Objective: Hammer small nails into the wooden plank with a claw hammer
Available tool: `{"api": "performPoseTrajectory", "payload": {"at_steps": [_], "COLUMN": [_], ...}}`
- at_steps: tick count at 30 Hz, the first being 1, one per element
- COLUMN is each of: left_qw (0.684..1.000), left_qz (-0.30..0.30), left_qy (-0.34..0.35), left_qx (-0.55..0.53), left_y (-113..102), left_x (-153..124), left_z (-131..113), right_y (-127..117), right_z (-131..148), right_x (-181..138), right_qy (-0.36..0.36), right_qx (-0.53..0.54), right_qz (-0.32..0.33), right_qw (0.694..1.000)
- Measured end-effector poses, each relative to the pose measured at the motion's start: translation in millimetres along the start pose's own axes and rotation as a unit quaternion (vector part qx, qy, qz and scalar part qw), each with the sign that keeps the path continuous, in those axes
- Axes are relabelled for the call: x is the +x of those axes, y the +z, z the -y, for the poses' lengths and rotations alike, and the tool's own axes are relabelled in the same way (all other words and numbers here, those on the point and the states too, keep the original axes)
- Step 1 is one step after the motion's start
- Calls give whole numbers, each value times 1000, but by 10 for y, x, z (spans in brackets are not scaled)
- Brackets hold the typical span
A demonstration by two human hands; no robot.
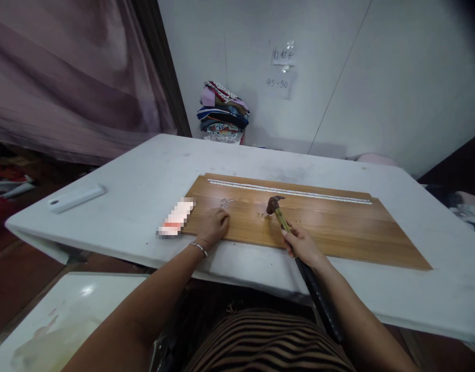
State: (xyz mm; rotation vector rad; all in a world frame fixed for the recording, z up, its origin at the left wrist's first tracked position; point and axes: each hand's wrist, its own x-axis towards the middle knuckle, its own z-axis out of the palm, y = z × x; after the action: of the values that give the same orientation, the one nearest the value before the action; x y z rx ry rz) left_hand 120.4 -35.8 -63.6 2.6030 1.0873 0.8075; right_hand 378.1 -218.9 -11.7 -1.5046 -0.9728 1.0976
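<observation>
A wooden board [338, 227] lies flat across the front of the table, with two white strips [291, 191] running along its far side. My right hand [301, 244] grips a claw hammer [280, 219] partway along its handle, near the head, which is just over the board. Small dark marks [261, 214] show in the wood beside the hammer head. On the board's left part rests my left hand [213, 226], its fingers curled closed; whatever they may hold is hidden. Several thin nails [225, 203] lie loose just beyond those fingers.
The white table [136, 170] carries a blurred-out phone-shaped object [177, 217] by the board's left edge and a long white case [77, 198] farther left. Folded clothes [224, 113] are stacked behind the table against the wall. A lower white surface [74, 315] stands at front left.
</observation>
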Motion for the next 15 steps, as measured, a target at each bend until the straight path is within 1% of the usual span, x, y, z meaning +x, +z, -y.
{"api": "performPoseTrajectory", "payload": {"at_steps": [15], "left_qw": [1000], "left_qz": [2], "left_qy": [-3], "left_qx": [-5], "left_y": [-14], "left_x": [4], "left_z": [-34], "right_y": [15], "right_z": [-47], "right_x": [-1], "right_qy": [7], "right_qx": [-4], "right_qz": [11], "right_qw": [1000]}}
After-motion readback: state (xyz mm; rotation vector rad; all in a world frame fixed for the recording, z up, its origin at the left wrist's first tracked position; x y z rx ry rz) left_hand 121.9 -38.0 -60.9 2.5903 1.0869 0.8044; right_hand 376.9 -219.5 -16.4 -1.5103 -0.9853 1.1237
